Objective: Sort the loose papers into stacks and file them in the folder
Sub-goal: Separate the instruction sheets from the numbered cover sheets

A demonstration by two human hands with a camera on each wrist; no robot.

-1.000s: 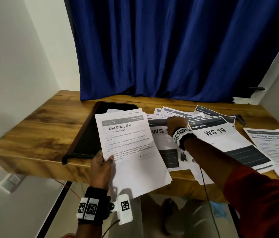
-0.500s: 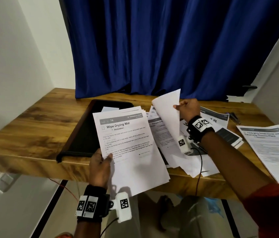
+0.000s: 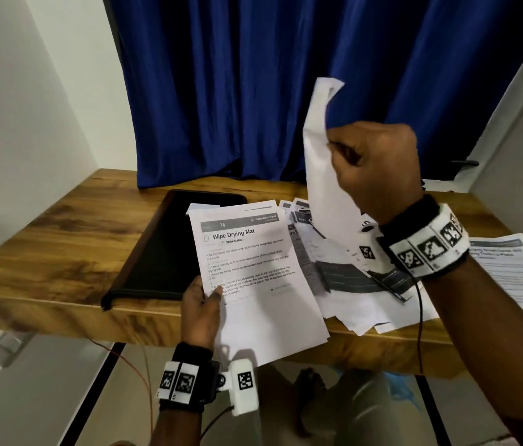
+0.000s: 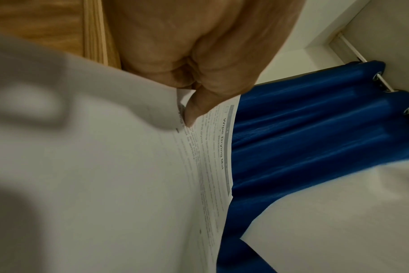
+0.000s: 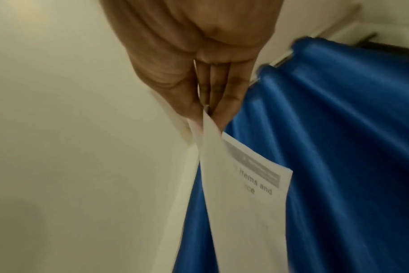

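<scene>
My left hand (image 3: 204,304) pinches a small stack of printed sheets (image 3: 253,278) headed "Wipe Drying Mat" by its lower left edge, thumb on top (image 4: 199,103). The stack juts out over the front edge of the wooden table (image 3: 61,239). My right hand (image 3: 372,169) is raised above the table and pinches one white sheet (image 3: 324,175) that hangs almost upright, its printed face (image 5: 245,184) turned away from the head camera. A black folder (image 3: 170,249) lies flat on the table, left of the held stack. Loose printed papers (image 3: 356,278) are spread on the table under my right wrist.
Another printed sheet (image 3: 520,272) lies apart at the table's right end. A blue curtain (image 3: 286,85) hangs behind the table, with white walls on both sides. A dark small object (image 3: 464,163) shows at the far right by the curtain.
My right hand has lifted one sheet from the loose pile, up and toward me, until it hangs high above the table. My left hand keeps hold of the stack in the same place.
</scene>
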